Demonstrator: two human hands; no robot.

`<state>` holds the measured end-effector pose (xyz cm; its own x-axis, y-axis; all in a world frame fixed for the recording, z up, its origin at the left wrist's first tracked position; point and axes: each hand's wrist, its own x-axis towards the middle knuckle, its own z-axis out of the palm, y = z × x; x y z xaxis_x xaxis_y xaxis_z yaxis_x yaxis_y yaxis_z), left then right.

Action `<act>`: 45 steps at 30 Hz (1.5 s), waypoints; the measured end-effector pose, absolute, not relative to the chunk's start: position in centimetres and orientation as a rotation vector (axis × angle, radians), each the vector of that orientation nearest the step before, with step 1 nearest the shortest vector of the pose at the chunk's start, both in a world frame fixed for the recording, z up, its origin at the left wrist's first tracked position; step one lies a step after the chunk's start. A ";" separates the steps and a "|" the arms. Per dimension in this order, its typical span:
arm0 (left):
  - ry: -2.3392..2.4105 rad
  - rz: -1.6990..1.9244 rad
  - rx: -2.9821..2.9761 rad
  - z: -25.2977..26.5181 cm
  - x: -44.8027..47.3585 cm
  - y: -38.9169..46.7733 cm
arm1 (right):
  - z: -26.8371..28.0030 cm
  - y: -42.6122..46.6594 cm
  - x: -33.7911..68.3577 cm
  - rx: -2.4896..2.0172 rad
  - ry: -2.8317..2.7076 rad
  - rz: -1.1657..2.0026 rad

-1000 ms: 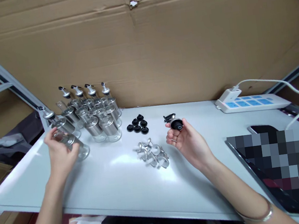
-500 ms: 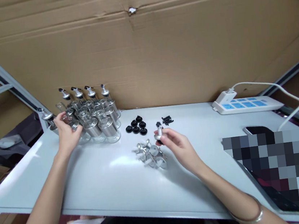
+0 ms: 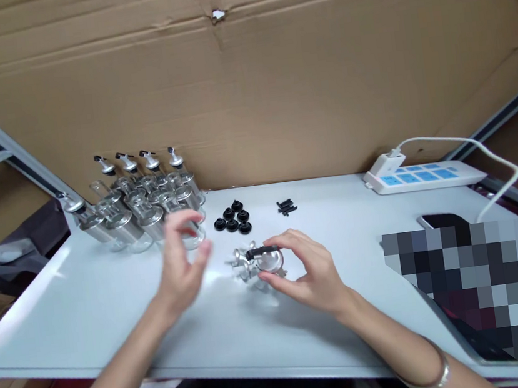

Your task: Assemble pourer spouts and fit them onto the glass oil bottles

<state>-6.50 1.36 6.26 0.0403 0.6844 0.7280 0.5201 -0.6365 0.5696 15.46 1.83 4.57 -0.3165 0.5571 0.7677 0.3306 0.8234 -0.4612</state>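
Note:
My right hand (image 3: pixel 308 270) grips a silver pourer spout (image 3: pixel 270 260) with a black flip cap between thumb and fingers. Under and beside it lies a heap of loose silver spout parts (image 3: pixel 242 266), partly covered by the held one. My left hand (image 3: pixel 182 260) is in the air left of the heap, thumb and fingers apart with nothing between them, a little blurred. Behind it stand several glass bottles (image 3: pixel 121 222) with steel sleeves; some carry pourer spouts (image 3: pixel 129 164), others have bare necks. Black ring-shaped stoppers (image 3: pixel 232 225) and small black caps (image 3: pixel 286 206) lie farther back on the table.
A white power strip (image 3: pixel 427 177) with a plugged-in charger (image 3: pixel 388 167) and cable lies at the back right. A phone (image 3: pixel 444 221) and a pixelated area are at the right. Cardboard (image 3: pixel 275 91) rises behind the table (image 3: pixel 202 346).
My left hand has left the bottles and come right, toward the middle. My right hand has lowered slightly and turned the spout, so its black cap now points sideways.

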 end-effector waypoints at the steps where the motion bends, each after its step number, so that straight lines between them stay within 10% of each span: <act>1: 1.180 1.524 2.155 5.7 -4.6 0.8 | 4.5 1.8 15.5 -0.670 -1.924 0.236; 45: 0.409 0.427 0.734 3.2 -0.3 0.5 | 3.7 2.9 15.8 -0.607 -2.251 -0.036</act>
